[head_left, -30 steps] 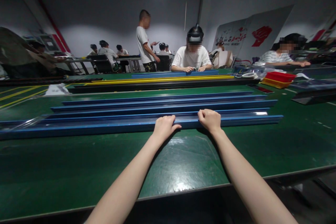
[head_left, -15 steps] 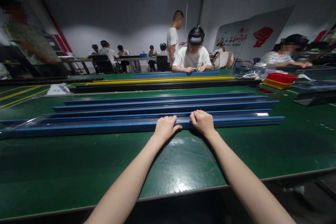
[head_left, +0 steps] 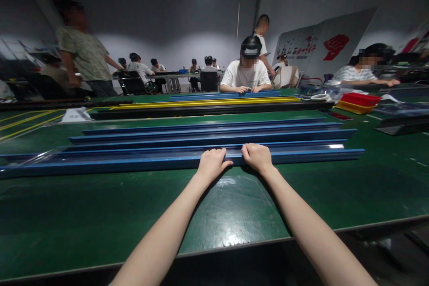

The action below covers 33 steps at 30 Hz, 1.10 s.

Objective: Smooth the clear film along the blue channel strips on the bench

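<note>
A long blue channel profile [head_left: 134,162] lies across the green table [head_left: 231,214], its near wall facing me. My left hand [head_left: 212,162] is closed over that near wall, fingers curled inside the channel and thumb along the outside. Just to its right, my right hand [head_left: 257,157] grips the same wall, its fingers also bent over the edge. A narrow stretch of the blue wall shows between the two hands. The fingertips are hidden inside the channel. Clear plastic film [head_left: 36,157] lies over the profile's left part.
More blue profiles [head_left: 214,134] lie parallel just behind. Farther back are a yellow strip [head_left: 208,102] and a black profile [head_left: 214,109]. Red and yellow trays [head_left: 358,100] stand at the right. Opposite me a person in a white shirt [head_left: 246,73] sits at the table.
My right hand has shifted slightly left and down along the wall; my left hand stays nearly still. In the background, two standing people have moved to the right.
</note>
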Motion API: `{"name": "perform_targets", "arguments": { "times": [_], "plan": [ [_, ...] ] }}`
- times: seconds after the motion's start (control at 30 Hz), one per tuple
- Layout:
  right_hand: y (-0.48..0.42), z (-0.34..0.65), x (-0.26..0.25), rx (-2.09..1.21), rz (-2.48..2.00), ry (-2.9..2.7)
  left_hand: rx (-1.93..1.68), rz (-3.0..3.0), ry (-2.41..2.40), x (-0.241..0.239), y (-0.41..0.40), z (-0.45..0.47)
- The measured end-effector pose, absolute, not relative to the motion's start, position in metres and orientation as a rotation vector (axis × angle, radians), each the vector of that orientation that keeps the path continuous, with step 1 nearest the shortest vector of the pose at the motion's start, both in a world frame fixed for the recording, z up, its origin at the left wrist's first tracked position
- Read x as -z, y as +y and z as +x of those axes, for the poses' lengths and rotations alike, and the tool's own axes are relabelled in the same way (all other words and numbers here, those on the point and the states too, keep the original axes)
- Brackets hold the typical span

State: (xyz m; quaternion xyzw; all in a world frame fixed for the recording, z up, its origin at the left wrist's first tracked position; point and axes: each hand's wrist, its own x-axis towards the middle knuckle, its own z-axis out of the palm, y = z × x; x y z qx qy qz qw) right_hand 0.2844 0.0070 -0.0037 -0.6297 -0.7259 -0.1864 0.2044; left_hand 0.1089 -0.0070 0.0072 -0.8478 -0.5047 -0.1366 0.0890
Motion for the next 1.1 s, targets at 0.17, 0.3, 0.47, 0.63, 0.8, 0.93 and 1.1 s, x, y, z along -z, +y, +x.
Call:
{"name": "perform_targets", "arguments": {
  "times": [0.17,0.3,0.47,0.63,0.8,0.93,1.1],
  "plan": [
    [0.0076,0.2862,0.0061,0.622,-1.632,-2.005,0.413,-2.516,-1.472,-0.0069,-0.0071,0.1092],
    [0.0061,0.2859,0.0066,0.718,-1.529,-1.979,0.412,-2.510,-1.465,-0.0071,-0.0074,0.1095],
    [0.0071,0.2836,0.0078,0.683,-1.525,-1.951,0.408,-2.521,-1.480,-0.0076,-0.0077,0.1097],
    [0.0113,0.2820,0.0072,0.600,-1.642,-1.907,0.397,-2.544,-1.479,-0.0079,-0.0080,0.1096],
    [0.0124,0.2813,0.0048,0.621,-1.675,-1.873,0.368,-2.557,-1.468,-0.0087,-0.0082,0.1091],
    [0.0128,0.2808,0.0040,0.642,-1.677,-1.881,0.371,-2.575,-1.413,-0.0094,-0.0081,0.1076],
    [0.0142,0.2886,0.0046,0.660,-1.710,-1.869,0.395,-2.590,-1.374,-0.0100,-0.0085,0.1071]
  ]
}}
